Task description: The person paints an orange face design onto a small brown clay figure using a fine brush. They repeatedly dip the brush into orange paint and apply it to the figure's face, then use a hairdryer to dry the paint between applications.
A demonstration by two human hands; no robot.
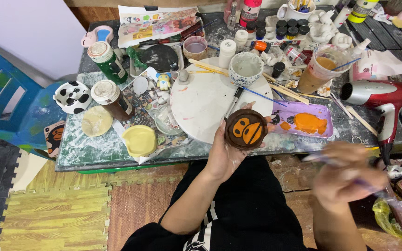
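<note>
Right over the near edge of the desk (94, 153), the left hand (226, 151) cups a round brown disc (246, 128) from below, fingers wrapped around its rim, painted face tipped up toward the camera, probably so the orange cartoon face on it stays clear of the skin. Being round, the disc has no long axis; the face on it sits tilted, its top toward the upper left. Off to the right of the disc, the right hand (345, 174) is a blur, closed around a thin brush (324, 160) that lies roughly level, its tip toward the disc. Just right of the disc lies a purple tray (324, 135) with a pool of orange paint, close at hand for reloading. Directly beyond the disc sits a white round board (205, 104) carrying a speckled bowl (245, 68) and loose brushes. Further right of the disc rests a red hair dryer (382, 95); far left of it, a pale yellow disc (139, 140) and a cow-patterned dish (72, 96).
</note>
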